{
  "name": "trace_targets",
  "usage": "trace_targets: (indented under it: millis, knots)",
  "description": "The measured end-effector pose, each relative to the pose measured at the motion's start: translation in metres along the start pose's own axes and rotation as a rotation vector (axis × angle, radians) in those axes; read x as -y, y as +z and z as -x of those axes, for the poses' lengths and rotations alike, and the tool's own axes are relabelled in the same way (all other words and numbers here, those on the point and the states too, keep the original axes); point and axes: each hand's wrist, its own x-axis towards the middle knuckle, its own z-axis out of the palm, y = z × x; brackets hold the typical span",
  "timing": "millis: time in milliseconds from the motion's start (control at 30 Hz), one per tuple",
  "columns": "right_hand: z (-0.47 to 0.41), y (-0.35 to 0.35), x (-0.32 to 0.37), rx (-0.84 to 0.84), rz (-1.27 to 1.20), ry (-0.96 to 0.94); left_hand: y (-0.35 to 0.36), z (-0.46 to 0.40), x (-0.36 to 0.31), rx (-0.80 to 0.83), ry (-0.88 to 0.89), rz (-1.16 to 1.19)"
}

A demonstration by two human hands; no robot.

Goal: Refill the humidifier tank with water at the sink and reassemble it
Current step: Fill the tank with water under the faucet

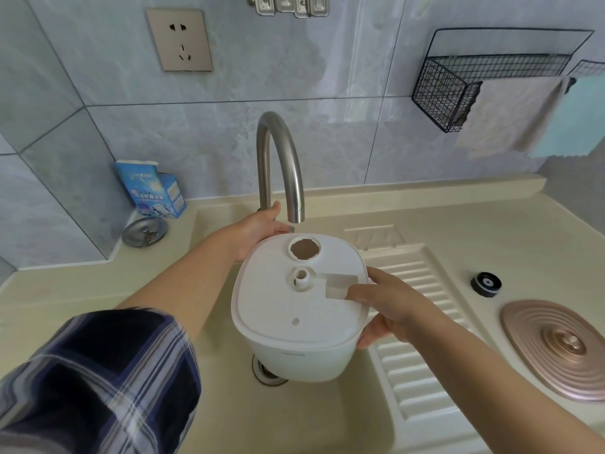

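Note:
A white humidifier tank (294,309) is held upside down over the beige sink basin (294,417). Its round fill hole (304,249) faces up, just in front of and below the steel faucet (278,165) spout. No water is seen flowing. My left hand (258,232) grips the tank's far left edge, behind the spout. My right hand (389,306) clasps the tank's right side, thumb on top. A small black cap (486,284) lies on the counter to the right.
The sink drain (266,371) lies below the tank. A ribbed draining board (415,322) is right of the basin, with a rose-gold ridged lid (556,347) beyond it. At the back left are a metal strainer (144,231) and a blue box (150,188). A wire basket (458,90) hangs on the wall.

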Motion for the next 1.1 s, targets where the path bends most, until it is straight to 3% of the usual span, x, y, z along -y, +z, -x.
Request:
trace_targets:
  millis: [533, 767, 1100]
  knots:
    - [0.003, 0.004, 0.002, 0.034, 0.015, 0.005, -0.004, 0.015, 0.013, -0.076, 0.074, 0.096]
    - [0.007, 0.005, 0.001, 0.065, 0.015, -0.011, -0.022, 0.041, 0.045, -0.153, 0.039, -0.065]
    - [0.011, 0.002, 0.000, 0.050, -0.007, -0.014, -0.008, 0.091, 0.091, -0.224, 0.010, 0.079]
